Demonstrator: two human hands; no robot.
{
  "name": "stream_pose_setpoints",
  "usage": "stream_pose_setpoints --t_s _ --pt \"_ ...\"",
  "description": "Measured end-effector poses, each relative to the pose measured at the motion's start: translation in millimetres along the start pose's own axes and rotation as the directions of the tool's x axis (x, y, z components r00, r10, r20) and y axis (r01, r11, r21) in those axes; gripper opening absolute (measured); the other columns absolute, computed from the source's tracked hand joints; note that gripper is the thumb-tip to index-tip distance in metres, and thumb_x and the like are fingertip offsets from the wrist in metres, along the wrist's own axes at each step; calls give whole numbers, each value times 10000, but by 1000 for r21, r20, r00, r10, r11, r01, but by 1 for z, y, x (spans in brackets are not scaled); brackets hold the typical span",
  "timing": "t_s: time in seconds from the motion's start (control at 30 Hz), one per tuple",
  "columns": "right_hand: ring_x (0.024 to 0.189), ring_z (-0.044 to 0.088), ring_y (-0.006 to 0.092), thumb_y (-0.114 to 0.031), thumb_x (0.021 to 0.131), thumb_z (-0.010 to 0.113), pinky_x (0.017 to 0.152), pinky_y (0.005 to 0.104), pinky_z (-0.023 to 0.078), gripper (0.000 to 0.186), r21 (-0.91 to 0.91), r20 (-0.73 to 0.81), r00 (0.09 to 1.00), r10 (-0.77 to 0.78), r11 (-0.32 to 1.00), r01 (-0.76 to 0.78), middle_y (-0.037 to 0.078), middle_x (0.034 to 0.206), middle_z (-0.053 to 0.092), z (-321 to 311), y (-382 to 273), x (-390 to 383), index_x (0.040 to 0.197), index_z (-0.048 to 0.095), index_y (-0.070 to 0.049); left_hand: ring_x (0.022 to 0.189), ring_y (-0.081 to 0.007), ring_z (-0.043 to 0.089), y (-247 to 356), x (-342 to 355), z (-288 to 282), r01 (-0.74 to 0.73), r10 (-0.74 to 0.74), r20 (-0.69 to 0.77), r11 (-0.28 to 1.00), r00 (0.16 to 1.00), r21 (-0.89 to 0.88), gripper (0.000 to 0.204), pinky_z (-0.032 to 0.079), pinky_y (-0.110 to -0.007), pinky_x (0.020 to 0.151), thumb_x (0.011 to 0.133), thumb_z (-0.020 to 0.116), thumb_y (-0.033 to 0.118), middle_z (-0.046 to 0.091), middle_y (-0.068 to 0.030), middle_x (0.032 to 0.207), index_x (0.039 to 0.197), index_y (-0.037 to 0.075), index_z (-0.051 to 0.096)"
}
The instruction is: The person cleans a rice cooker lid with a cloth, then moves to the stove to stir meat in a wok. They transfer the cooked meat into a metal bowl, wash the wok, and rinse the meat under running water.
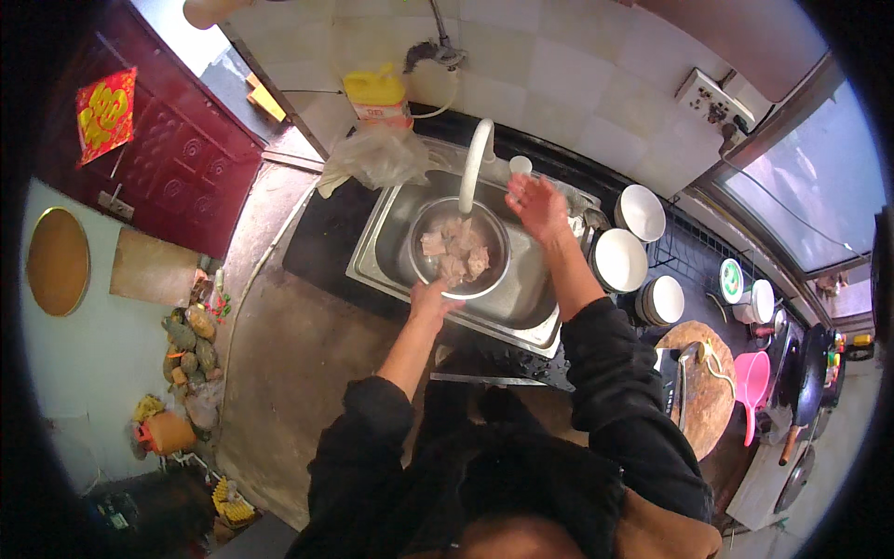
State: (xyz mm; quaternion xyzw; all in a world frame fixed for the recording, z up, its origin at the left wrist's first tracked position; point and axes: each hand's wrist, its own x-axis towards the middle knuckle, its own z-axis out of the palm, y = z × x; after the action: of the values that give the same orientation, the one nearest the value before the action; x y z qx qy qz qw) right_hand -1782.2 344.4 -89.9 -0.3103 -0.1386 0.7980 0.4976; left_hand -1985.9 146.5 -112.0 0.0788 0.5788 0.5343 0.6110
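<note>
A round metal bowl (500,278) sits in the left part of the steel sink (533,303), with several chunks of pale pinkish meat (454,244) in it. My left hand (433,302) grips the near rim of this bowl. Above the bowl curves a white faucet (479,160), its spout end over the meat; whether water runs from it is unclear. Just right of the spout, my right hand (538,207) is raised with its fingers apart and nothing in it. Behind that hand stands a small white cup (520,165).
White bowls (620,261) stand in stacks right of the sink. Beyond them lie a round wooden chopping board (712,396) with a cleaver and a pink ladle (751,382). A plastic bag (386,154) and a yellow jug (375,87) are at the back left.
</note>
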Motion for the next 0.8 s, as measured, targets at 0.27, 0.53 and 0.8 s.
stream_pose_setpoints --t_s 0.27,0.53,0.8 --pt "1168 524 334 -171 933 502 968 495 445 405 -230 -391 917 83 955 -185 160 1307 496 -10 0 8 1303 448 -14 894 -321 669 18 31 16 27 -27 1 990 1000 135 474 618 -443 653 837 499 -9 573 -174 1172 1306 29 448" --pt "1096 600 300 -109 922 517 951 386 489 375 -261 -16 994 -107 960 99 137 1137 619 -26 12 3 1271 503 26 933 -325 669 26 50 10 141 -159 87 973 984 182 534 617 -433 682 838 479 -23 557 -146 1219 1356 86 410" --pt "909 686 269 -171 881 564 794 365 532 315 -997 58 966 -251 40 70 135 967 706 -15 63 -14 1156 633 -34 921 -281 646 20 61 19 76 -95 35 929 995 363 545 614 -398 629 827 484 -41 559 -116 1188 1346 108 418"
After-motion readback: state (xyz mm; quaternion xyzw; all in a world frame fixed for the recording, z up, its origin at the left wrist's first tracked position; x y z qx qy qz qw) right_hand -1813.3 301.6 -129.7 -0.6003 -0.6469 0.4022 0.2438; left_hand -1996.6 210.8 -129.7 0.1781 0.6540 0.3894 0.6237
